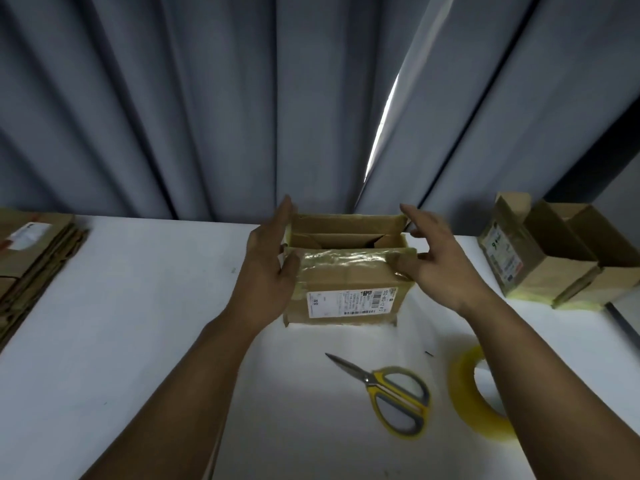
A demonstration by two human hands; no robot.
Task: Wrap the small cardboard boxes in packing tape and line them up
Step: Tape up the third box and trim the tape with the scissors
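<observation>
The box (346, 289) sits at 12 o'clock between both hands, its long side running 9 to 3. The left hand (270, 258) lies flat on its 9 o'clock end. The right hand (440, 261) presses a thumb on the taped front, fingers spread. The top is open, and it looks empty inside.

The middle box (346, 282) bears a white shipping label (349, 301) on its front face, lower centre of the frame. The print sits upside down. A large code along the label's right end reads roughly "502-402-12", and its last characters are unclear. A barcode (360, 311) runs along the label's lower edge. The finer print is unreadable. At right, the right box (550, 271) has a side label (502, 252) with a green mark, its text illegible. At the left edge, the sticker (26, 235) on the flat cardboard (38, 271) is blurred.
</observation>
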